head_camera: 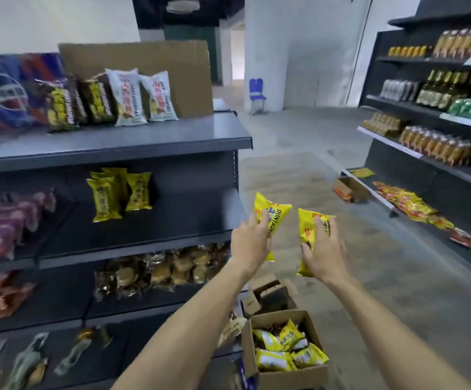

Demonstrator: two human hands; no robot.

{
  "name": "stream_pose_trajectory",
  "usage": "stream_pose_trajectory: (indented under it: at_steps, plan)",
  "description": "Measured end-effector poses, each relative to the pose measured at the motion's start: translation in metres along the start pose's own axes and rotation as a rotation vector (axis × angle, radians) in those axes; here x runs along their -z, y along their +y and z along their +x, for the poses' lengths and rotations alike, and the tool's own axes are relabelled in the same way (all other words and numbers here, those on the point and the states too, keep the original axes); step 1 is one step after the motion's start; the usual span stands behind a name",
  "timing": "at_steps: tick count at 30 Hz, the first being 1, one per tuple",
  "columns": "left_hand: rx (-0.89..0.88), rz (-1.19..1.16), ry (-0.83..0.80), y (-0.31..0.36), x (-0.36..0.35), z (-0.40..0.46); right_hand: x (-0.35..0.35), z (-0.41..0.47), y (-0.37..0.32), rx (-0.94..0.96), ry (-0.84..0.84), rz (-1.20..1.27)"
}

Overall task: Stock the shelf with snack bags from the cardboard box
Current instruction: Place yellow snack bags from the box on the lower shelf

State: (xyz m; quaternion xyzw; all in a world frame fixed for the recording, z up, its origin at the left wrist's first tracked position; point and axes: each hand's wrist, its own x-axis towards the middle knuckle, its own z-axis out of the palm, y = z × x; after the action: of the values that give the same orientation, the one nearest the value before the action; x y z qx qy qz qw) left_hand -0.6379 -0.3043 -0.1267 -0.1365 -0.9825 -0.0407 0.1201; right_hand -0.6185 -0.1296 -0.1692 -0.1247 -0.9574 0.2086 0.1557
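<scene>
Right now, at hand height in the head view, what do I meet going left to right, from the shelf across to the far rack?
Upright yellow snack bags on the dark shelf → left hand gripping a yellow snack bag → right hand gripping another yellow bag → small open cardboard box on the floor → loose yellow-red packets on the right-hand rack's low shelf.

A shop: dark gondola shelves [110, 144] stocked with packaged snacks [121, 190] and bottled drinks [440, 88].

Both hands, left [250, 243] and right [324, 253], each grip a yellow snack bag [271, 213] (upright) above the cardboard box [288, 372].
</scene>
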Motion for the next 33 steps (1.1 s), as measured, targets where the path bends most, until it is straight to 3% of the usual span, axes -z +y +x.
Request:
stream_pose_trajectory:
  at_steps: [11, 18, 25, 33]
  plan:
    - [0.239, 0.118, 0.148, -0.119, 0.080, -0.054, 0.040, -0.018, -0.141, 0.202, -0.004, 0.041]
    - [0.336, 0.175, 0.141, -0.235, 0.082, -0.084, -0.019, -0.034, -0.259, 0.362, -0.082, 0.053]
    - [0.368, 0.219, 0.111, -0.359, 0.063, -0.089, -0.095, -0.044, -0.366, 0.399, -0.150, 0.072]
    - [0.423, 0.140, 0.105, -0.438, 0.013, -0.050, -0.166, -0.012, -0.416, 0.380, -0.149, 0.054]
